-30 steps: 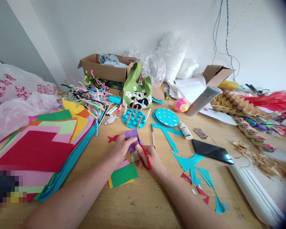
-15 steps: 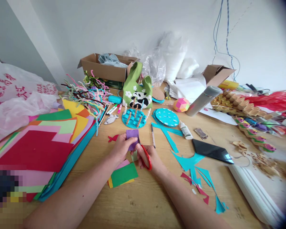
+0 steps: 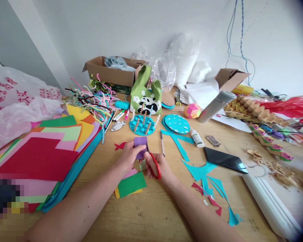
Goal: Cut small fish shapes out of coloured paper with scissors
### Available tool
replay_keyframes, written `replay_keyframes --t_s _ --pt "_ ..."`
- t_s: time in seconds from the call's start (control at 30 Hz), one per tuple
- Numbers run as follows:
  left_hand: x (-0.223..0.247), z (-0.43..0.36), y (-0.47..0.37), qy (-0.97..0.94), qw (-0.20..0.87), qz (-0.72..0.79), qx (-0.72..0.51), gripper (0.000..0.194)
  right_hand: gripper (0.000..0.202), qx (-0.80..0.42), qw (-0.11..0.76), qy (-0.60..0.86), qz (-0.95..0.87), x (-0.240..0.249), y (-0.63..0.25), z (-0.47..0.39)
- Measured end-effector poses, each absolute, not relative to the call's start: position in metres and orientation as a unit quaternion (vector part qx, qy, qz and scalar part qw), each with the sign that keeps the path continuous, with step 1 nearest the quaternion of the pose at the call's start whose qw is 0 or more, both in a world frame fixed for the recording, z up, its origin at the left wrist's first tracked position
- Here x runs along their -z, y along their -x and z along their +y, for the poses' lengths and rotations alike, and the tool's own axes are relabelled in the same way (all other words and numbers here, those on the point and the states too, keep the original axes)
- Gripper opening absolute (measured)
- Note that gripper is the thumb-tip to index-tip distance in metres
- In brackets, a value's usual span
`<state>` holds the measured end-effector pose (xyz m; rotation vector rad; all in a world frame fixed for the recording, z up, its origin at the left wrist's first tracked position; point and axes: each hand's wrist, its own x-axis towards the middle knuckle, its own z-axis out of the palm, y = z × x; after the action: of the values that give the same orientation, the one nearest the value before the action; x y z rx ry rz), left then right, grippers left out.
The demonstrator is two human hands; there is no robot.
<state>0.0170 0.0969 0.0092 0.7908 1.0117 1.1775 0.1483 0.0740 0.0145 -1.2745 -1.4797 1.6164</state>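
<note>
A small purple sheet of paper or felt [image 3: 139, 144] is pinched in my left hand [image 3: 129, 155], with the thumb lying across its front. My right hand [image 3: 158, 165] is closed round the red handles of a pair of scissors [image 3: 156, 168]; the blades meet the sheet's right edge. Below the hands lie a green piece [image 3: 131, 185], a pink piece [image 3: 130, 173] and a pale green piece [image 3: 142, 164], with yellow showing underneath. A red fish-shaped cutout [image 3: 120, 146] sits left of my left hand, partly hidden by it.
Coloured sheets [image 3: 40, 158] are stacked at left. Ahead stand a blue disc with twisted sticks [image 3: 142, 125], blue discs [image 3: 176, 123] and a green panda bag [image 3: 145, 94]. A pen [image 3: 162, 143], glue bottle [image 3: 197, 137], black phone [image 3: 224, 159], blue scraps [image 3: 198, 169] and grey flask [image 3: 215, 106] lie rightward.
Hardly anything differs. Both hands, the purple sheet and the scissors keep their places; the whole view has shifted very slightly.
</note>
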Motion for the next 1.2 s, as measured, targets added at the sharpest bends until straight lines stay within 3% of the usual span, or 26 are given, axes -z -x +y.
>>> replay_keyframes --t_s 1.2 --pt "-0.0103 0.0995 -0.0120 -0.339 0.658 0.453 -0.497 0.022 0.063 -0.585 0.282 0.505 -0.569 -0.0133 -0.1482 0.0732"
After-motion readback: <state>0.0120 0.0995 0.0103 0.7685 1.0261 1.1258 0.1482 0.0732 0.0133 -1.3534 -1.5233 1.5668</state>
